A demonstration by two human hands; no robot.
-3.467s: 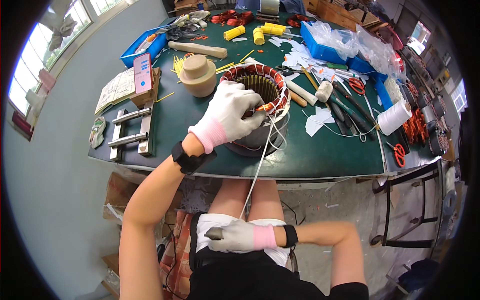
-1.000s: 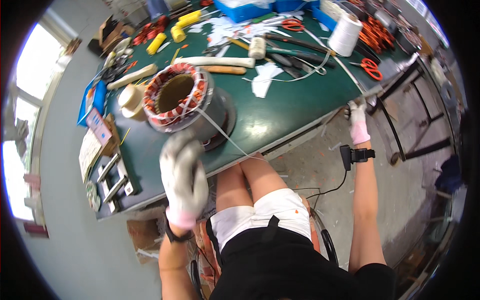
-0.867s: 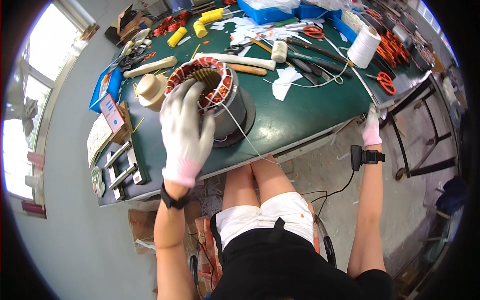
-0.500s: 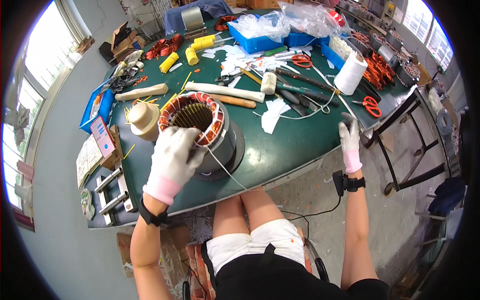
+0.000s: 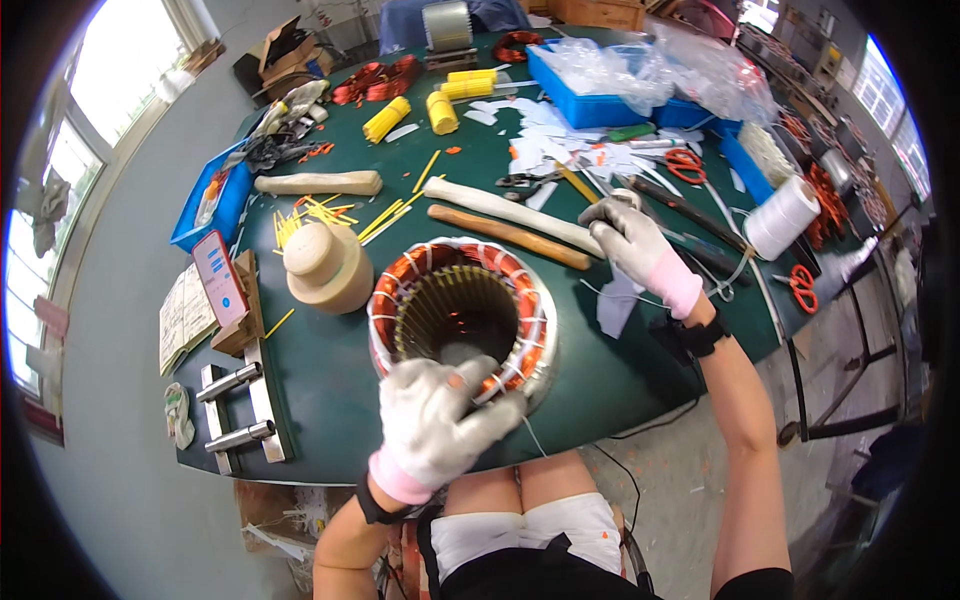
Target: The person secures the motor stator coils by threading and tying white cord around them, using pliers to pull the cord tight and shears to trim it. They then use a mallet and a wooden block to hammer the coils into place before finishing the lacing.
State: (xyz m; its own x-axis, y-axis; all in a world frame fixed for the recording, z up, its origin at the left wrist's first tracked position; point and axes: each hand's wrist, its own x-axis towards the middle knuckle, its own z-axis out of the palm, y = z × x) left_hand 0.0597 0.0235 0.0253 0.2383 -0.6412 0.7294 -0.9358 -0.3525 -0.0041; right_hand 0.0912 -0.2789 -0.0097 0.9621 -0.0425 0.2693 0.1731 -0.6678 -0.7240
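A motor stator [image 5: 540, 345] with copper windings laced in white cord stands upright near the table's front edge. My left hand [image 5: 440, 415], in a white glove with a pink cuff, lies at its near rim with the fingers apart. A thin white cord [image 5: 533, 437] hangs below those fingertips. Over the tools right of the stator, my gloved right hand [image 5: 640, 245] has curled fingers beside the pale mallet head [image 5: 627, 197], partly covering it. Anything within those fingers is hidden. A white stick [image 5: 510, 208] and a brown wooden stick [image 5: 510, 237] end close to this hand.
A stepped wooden block [image 5: 325, 265] stands left of the stator. Beyond it are a phone [image 5: 220, 280], a blue tray [image 5: 215, 205] and a metal frame [image 5: 240, 410]. Rightward lie a white thread spool [image 5: 782, 218] and red-handled scissors [image 5: 802, 288]. Blue bins [image 5: 580, 95] stand at the back.
My right hand has moved from the table's right edge leftward to the tools. The left hand has shifted on the stator's rim, its fingers spreading. My view has turned.
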